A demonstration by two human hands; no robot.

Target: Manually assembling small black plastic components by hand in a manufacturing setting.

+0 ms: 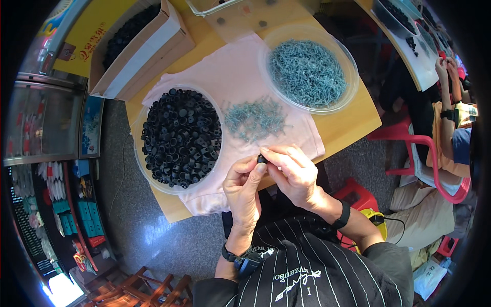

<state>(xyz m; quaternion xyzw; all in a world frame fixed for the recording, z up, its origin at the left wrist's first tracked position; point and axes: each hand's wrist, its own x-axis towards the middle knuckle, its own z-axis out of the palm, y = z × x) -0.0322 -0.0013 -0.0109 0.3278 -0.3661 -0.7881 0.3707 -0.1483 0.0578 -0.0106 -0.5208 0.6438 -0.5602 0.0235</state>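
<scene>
Thumb and fingers of my left hand (pixel 244 187) pinch a small black plastic cap (pixel 262 159) above the table's near edge. My right hand (pixel 294 171) meets it from the other side, its fingertips closed at the top of the cap; whatever they hold is too small to make out. Just beyond my hands, a loose pile of screws (pixel 255 118) is spread on a pale pink cloth (pixel 232 69). A round clear tub of black plastic caps (pixel 181 135) stands to the left. Another round tub, full of silvery screws (pixel 308 74), is at the far right.
An open cardboard box (pixel 148 53) of black parts sits at the table's far left. A clear plastic tray (pixel 212 6) lies at the far edge. On the right are a red chair (pixel 434 153), a red stool (pixel 355 192) and another person (pixel 452 123) at a second table.
</scene>
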